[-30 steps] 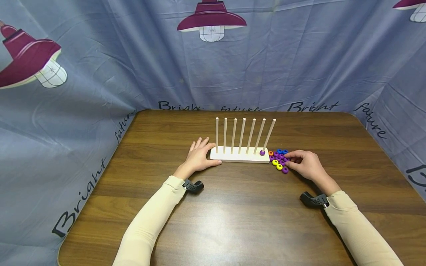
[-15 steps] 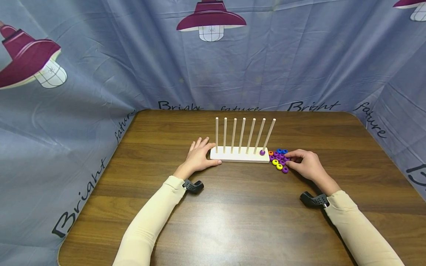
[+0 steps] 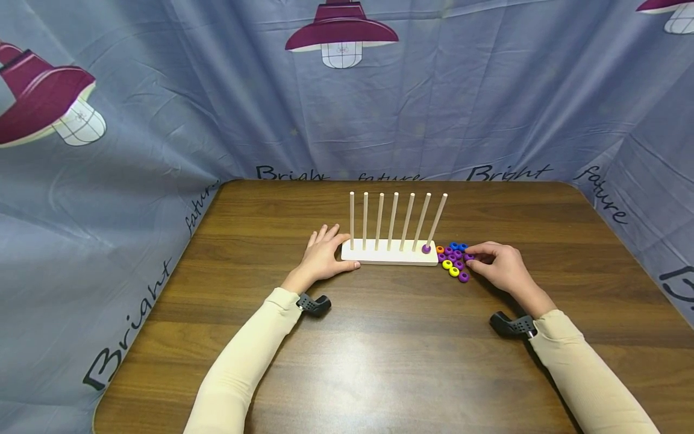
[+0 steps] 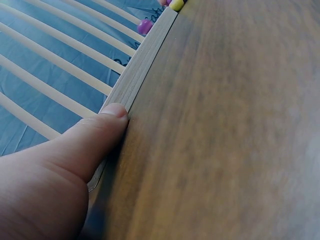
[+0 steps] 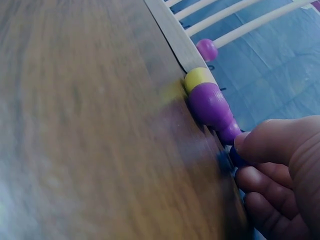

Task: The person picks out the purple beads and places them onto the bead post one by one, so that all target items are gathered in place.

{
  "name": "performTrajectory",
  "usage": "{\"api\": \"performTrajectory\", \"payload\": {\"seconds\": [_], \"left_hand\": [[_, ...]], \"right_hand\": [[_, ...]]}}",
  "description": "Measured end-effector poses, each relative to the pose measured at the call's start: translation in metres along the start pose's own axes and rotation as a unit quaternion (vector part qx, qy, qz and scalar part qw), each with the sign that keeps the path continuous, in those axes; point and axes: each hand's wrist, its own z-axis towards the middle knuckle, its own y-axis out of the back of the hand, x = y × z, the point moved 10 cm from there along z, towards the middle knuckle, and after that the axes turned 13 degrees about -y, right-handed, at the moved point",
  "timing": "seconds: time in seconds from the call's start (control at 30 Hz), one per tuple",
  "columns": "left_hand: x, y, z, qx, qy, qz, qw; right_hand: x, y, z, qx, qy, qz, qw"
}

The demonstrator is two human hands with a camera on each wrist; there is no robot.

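A pale wooden peg stand (image 3: 390, 257) with a row of upright pegs stands on the table in the head view. One purple bead (image 3: 426, 249) sits at the foot of its rightmost peg. My left hand (image 3: 321, 256) holds the stand's left end, thumb along the front edge and index finger at the back corner. In the left wrist view the thumb (image 4: 95, 137) presses the base's side. At the right of the bead cluster, my right hand (image 3: 501, 268) pinches a purple bead (image 3: 468, 257) between thumb and index finger.
Against the stand's right end lie loose beads: several purple, two yellow beads (image 3: 450, 268), two blue beads (image 3: 458, 246) and an orange bead (image 3: 440, 249). The brown wooden table (image 3: 347, 349) ends at a blue curtain (image 3: 347, 120) behind.
The purple bead at my right fingertips has shifted slightly away from the cluster, back and to the right. My left hand keeps its place on the stand.
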Motion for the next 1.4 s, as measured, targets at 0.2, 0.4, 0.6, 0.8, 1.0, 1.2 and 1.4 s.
{"api": "performTrajectory", "payload": {"seconds": [0.2, 0.4, 0.6, 0.8, 1.0, 1.2, 1.4], "left_hand": [[0.0, 0.0, 0.0, 0.0, 0.0, -0.001, 1.0], [0.001, 0.0, 0.0, 0.002, 0.0, -0.003, 1.0], [0.001, 0.0, 0.0, -0.001, 0.0, -0.003, 1.0], [0.0, -0.001, 0.0, 0.002, 0.0, -0.003, 1.0], [0.001, -0.001, 0.001, 0.003, 0.0, -0.001, 1.0], [0.001, -0.001, 0.0, 0.004, 0.001, -0.001, 1.0], [0.0, -0.001, 0.0, 0.0, 0.001, 0.0, 1.0]], "right_hand": [[0.0, -0.001, 0.0, 0.001, 0.003, -0.002, 1.0], [-0.001, -0.001, 0.0, 0.003, 0.0, -0.005, 1.0], [0.001, 0.0, 0.001, 0.004, -0.002, -0.008, 1.0], [0.001, 0.003, 0.0, 0.005, -0.001, -0.016, 0.9999], [0.006, 0.006, 0.002, 0.002, 0.015, -0.013, 0.9998], [0.016, 0.013, 0.004, 0.0, 0.032, -0.002, 0.9995], [0.031, 0.024, 0.009, 0.003, 0.041, -0.002, 0.9992]]}}
